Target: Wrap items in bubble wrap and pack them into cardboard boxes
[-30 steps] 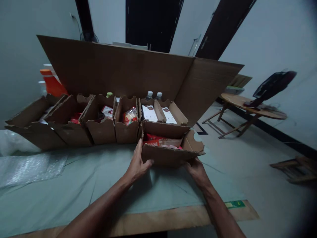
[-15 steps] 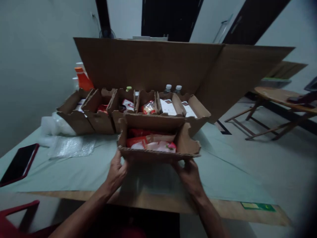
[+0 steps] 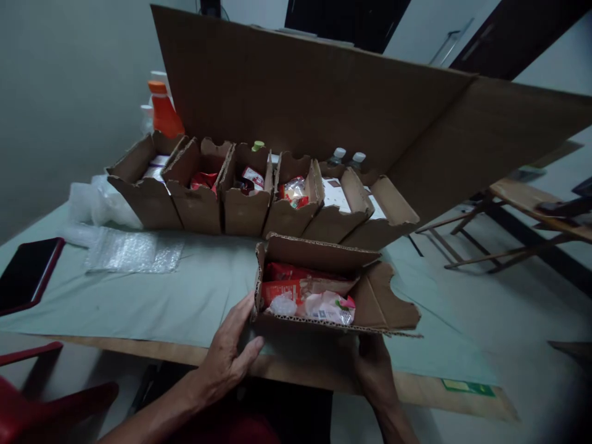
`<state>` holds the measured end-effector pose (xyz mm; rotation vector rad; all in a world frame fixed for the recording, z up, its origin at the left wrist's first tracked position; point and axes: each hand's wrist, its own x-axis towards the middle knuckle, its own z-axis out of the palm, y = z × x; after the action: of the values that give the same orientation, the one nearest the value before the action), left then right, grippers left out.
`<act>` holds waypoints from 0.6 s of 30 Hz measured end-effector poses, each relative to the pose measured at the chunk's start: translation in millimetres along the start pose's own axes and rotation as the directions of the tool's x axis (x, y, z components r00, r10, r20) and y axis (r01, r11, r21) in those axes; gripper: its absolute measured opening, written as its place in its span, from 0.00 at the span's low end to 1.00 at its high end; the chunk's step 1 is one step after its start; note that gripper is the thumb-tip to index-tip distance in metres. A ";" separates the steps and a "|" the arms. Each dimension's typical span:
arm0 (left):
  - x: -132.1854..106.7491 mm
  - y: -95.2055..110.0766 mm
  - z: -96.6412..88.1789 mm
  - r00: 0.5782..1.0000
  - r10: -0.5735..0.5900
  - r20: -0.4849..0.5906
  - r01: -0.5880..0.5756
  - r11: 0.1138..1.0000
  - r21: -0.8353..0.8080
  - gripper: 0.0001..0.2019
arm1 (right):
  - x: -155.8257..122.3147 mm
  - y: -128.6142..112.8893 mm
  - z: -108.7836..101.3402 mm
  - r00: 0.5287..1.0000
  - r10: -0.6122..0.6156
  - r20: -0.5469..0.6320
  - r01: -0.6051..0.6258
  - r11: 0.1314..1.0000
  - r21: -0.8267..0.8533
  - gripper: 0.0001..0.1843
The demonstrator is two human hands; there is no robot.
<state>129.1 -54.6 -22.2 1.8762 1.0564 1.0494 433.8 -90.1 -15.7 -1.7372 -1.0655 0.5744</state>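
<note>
A small open cardboard bin [image 3: 379,296] is close in front of me, its right end flap leaning outward. Inside are red packets [image 3: 282,290] and a pink and white plastic packet [image 3: 330,307]. At the bin's left end, my left hand [image 3: 226,354] lays its fingers along the wall, with the thumb standing off to the side. My right hand [image 3: 374,367] grips low at the front right; its fingertips are hidden under the bin. Whether the bin's base touches the table is hidden.
Behind stands a row of several cardboard bins [image 3: 198,206] with packets and boxes. A tall cardboard panel [image 3: 296,92] backs them, near an orange bottle [image 3: 165,114]. Bubble wrap [image 3: 134,250] and a phone [image 3: 30,274] lie left. A wooden folding chair [image 3: 531,197] stands right.
The bin has shifted right and nearer to me, and its right end flap now leans further out. My left thumb has come away from the bin's front. The view has tilted down.
</note>
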 end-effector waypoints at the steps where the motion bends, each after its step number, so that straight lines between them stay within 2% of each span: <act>1: -4.6 -5.1 0.7 1.000 0.003 0.003 -0.003 0.999 0.033 0.32 | -1.2 1.3 2.4 0.999 0.034 0.029 -0.033 0.999 -0.006 0.23; 4: -14.2 -15.0 7.4 0.999 0.040 -0.015 -0.038 0.993 0.113 0.34 | -6.1 3.7 6.4 0.988 0.125 0.089 -0.119 0.990 -0.073 0.21; 7: -21.0 -14.7 12.9 0.994 0.098 -0.053 -0.089 0.984 0.153 0.35 | -11.1 6.8 7.9 0.985 0.146 0.092 -0.136 0.984 -0.111 0.20; 10: -28.7 -7.4 12.8 0.992 0.125 -0.036 -0.116 0.977 0.181 0.35 | -14.1 13.1 6.7 0.990 0.114 0.077 -0.109 0.992 -0.067 0.19; 14: -39.4 1.6 10.7 0.991 0.129 0.035 -0.133 0.978 0.159 0.35 | -16.6 27.3 1.1 0.998 0.057 -0.005 -0.057 0.998 -0.040 0.18; 18: -50.6 -0.7 17.1 0.986 0.163 0.028 -0.166 0.979 0.120 0.33 | -21.6 39.5 -0.6 0.998 0.026 -0.058 -0.029 0.998 -0.048 0.18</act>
<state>127.5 -103.0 -44.6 2.0971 0.9875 1.0799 439.0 -114.3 -53.3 -1.8026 -1.0242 0.5169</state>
